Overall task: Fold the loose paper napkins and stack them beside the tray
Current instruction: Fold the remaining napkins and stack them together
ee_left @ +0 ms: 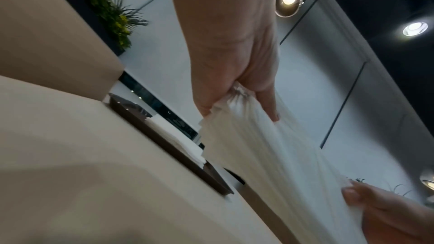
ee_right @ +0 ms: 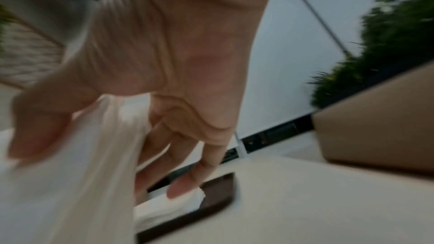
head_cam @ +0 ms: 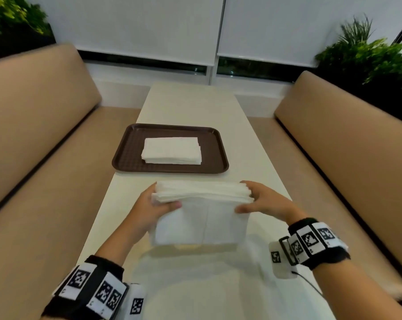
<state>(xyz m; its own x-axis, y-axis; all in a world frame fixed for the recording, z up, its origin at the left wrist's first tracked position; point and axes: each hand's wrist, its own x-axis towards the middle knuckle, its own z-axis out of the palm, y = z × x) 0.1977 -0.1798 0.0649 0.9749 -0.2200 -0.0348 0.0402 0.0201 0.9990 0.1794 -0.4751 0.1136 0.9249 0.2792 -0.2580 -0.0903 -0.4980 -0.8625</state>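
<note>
A thick bundle of white paper napkins hangs lifted above the near part of the table. My left hand grips its left top edge and my right hand grips its right top edge, thumbs toward me. The left wrist view shows the napkin bundle pinched by my left hand, with the right hand at its far end. In the blurred right wrist view, my right hand holds the napkins. A brown tray farther back carries a flat stack of folded napkins.
Tan padded benches run along both sides of the narrow table. Plants stand behind the bench backs, and roller blinds cover the window at the far end. Bare tabletop lies right of the tray.
</note>
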